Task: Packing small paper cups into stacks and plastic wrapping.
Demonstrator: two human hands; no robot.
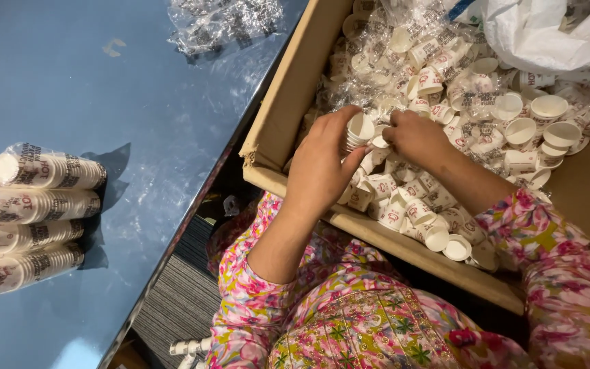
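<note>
The left hand (322,167) is closed around a short stack of small white paper cups (358,130), held over the cardboard box (288,96) full of loose cups. The right hand (414,137) pinches one cup (380,141) at the stack's mouth; this looks like the nesting step, so next the cup must go straight in. The right fingertips are hidden, and the wrapped sleeves of cups (35,171) on the blue worktop (138,123) are cut off at the left edge
</note>
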